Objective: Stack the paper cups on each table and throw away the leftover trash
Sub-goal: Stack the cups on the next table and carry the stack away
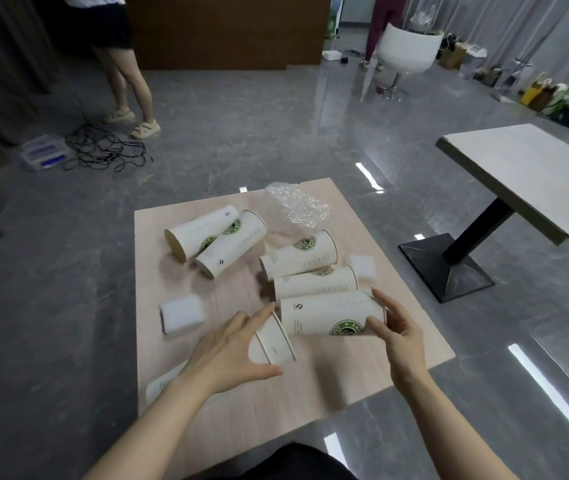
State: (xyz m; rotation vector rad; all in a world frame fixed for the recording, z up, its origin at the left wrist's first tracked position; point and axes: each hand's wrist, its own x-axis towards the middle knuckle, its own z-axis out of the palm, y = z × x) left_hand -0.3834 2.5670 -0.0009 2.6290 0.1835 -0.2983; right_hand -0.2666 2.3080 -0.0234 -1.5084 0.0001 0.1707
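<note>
Two hands are engaged at the near edge of the wooden table (345, 372). The fingers (259, 315) of the left hand (231, 351) are curled around a short nested stack of paper cups (274, 342), with the thumb under it and the rims pointing toward the right. The fingertips (385, 301) of the right hand (401, 332) are clamped on the rim end of a lying logo cup (328, 317), whose base points at the stack's open mouth, just beside it.

A misaligned push is judged the main risk: if the base meets the rim off-centre, the thin paper wall could be crumpled or the cup jammed halfway. The logo cup touches the neighbouring cup (314, 284), so that one could be rolled away when it is lifted.

Farther out, a third cup (298, 258) lies beyond these, and a pair of cups (217, 239) lies side by side toward the far left. Trash is still spread around: a foam block (182, 315) left of the hands, a smaller foam piece (362, 266) at the right edge, crumpled bubble wrap (297, 206) at the far edge, and a paper slip (165, 384) partly hidden under the left forearm. A second table (525, 178) stands well apart to the right.
</note>
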